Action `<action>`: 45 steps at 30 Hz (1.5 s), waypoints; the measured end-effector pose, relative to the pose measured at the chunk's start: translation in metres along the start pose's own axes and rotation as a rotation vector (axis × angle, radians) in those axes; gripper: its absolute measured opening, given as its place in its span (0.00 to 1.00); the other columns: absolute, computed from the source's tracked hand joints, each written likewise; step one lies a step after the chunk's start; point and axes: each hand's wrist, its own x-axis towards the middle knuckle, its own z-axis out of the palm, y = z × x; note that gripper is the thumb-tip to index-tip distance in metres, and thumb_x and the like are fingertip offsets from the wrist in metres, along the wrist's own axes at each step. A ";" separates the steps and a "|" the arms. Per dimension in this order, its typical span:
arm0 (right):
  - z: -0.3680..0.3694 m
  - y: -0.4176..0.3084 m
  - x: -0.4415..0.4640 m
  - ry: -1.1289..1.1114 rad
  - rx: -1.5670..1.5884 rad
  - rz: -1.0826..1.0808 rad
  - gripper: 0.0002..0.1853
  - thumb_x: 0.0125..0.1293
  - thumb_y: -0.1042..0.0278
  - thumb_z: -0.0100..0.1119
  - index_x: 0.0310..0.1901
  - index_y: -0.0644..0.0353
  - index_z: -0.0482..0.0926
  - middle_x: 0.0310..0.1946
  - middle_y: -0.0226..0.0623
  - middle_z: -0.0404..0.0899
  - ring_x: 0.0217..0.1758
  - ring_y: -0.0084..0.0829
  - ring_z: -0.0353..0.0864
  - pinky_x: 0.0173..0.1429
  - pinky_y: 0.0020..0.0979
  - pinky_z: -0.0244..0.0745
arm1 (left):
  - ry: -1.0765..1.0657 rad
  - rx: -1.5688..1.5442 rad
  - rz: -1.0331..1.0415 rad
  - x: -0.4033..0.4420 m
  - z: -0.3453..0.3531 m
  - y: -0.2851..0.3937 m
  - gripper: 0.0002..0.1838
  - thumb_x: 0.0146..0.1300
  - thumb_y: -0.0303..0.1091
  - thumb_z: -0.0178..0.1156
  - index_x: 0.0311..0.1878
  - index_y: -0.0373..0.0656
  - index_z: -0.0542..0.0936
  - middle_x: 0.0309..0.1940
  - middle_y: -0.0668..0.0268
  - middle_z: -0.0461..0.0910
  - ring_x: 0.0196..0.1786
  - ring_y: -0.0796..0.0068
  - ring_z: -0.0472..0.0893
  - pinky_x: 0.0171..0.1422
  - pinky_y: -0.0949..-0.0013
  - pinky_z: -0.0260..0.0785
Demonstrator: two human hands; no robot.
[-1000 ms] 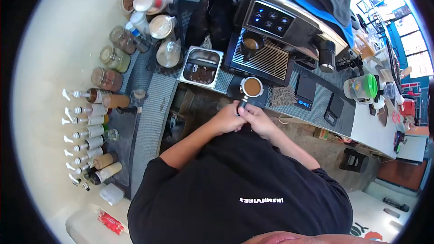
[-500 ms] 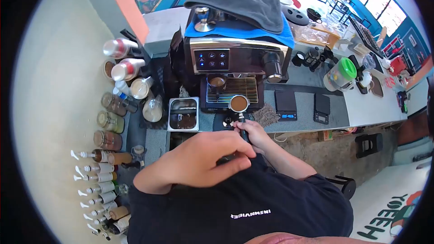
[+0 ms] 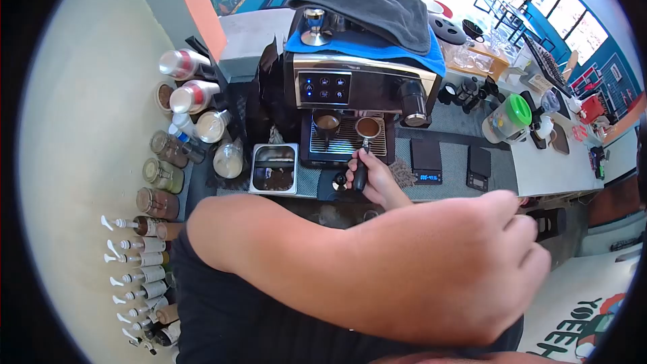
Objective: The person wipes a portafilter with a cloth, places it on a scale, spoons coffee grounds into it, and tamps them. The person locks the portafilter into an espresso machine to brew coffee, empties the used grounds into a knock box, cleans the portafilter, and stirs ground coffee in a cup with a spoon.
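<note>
My right hand is wrapped round the black handle of a portafilter. Brown ground coffee fills its basket, which is over the right part of the drip tray. A dark cup with brown liquid sits on that tray's left side. Behind rises the espresso machine, its panel lit blue. Close to the camera, my left forearm crosses the view to the right. My left hand is raised there with fingers curled, back of the hand toward me; its palm is hidden and nothing shows in it.
A steel container with dark grounds stands left of the machine. Two black scales and a brown cloth lie to the right. Jars and pump bottles line the left wall. A tamper stands on the machine.
My right hand has pushed the portafilter forward, from the counter's front edge to over the drip tray. My left hand has swung right and nearer the camera, its fingers curling closer together.
</note>
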 end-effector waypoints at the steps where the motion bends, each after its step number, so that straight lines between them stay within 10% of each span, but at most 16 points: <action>1: 0.003 -0.004 0.006 -0.011 -0.009 -0.023 0.13 0.93 0.50 0.52 0.56 0.51 0.74 0.37 0.33 0.78 0.37 0.37 0.84 0.39 0.47 0.84 | 0.015 -0.047 -0.013 -0.005 0.009 -0.002 0.11 0.63 0.38 0.66 0.39 0.39 0.86 0.35 0.63 0.81 0.38 0.67 0.81 0.42 0.62 0.69; 9: 0.016 -0.016 0.043 -0.030 -0.060 -0.107 0.11 0.92 0.54 0.57 0.57 0.52 0.77 0.39 0.31 0.81 0.41 0.32 0.84 0.49 0.41 0.85 | 0.046 -0.465 -0.528 -0.122 0.103 -0.051 0.08 0.74 0.31 0.73 0.52 0.43 0.90 0.42 0.58 0.90 0.43 0.55 0.90 0.50 0.56 0.82; 17: 0.040 -0.021 0.060 -0.198 -0.031 -0.173 0.11 0.92 0.54 0.55 0.59 0.52 0.75 0.41 0.32 0.82 0.42 0.37 0.89 0.52 0.46 0.90 | -0.008 -0.786 -1.176 -0.221 0.135 0.006 0.11 0.80 0.33 0.71 0.58 0.39 0.92 0.42 0.62 0.91 0.40 0.74 0.86 0.49 0.68 0.79; 31: 0.115 0.016 0.107 0.029 -0.033 -0.529 0.19 0.84 0.50 0.69 0.60 0.52 0.74 0.47 0.38 0.87 0.55 0.43 0.95 0.57 0.49 0.92 | 0.253 -0.915 -1.394 -0.262 0.163 0.041 0.10 0.84 0.30 0.68 0.59 0.35 0.90 0.43 0.67 0.91 0.47 0.80 0.87 0.56 0.71 0.80; 38: 0.078 -0.022 0.043 -0.017 -0.014 -0.216 0.14 0.89 0.50 0.62 0.55 0.52 0.75 0.35 0.28 0.79 0.32 0.32 0.88 0.29 0.40 0.83 | 0.219 -0.919 -1.388 -0.257 0.168 0.040 0.11 0.84 0.32 0.68 0.60 0.34 0.90 0.43 0.67 0.91 0.47 0.81 0.87 0.56 0.72 0.80; 45: 0.039 -0.094 0.028 -0.146 -0.641 0.055 0.09 0.82 0.66 0.66 0.44 0.57 0.76 0.31 0.32 0.78 0.28 0.28 0.82 0.28 0.38 0.82 | 0.257 -0.938 -1.460 -0.270 0.190 0.024 0.13 0.84 0.34 0.68 0.61 0.34 0.89 0.42 0.69 0.90 0.46 0.81 0.87 0.55 0.72 0.80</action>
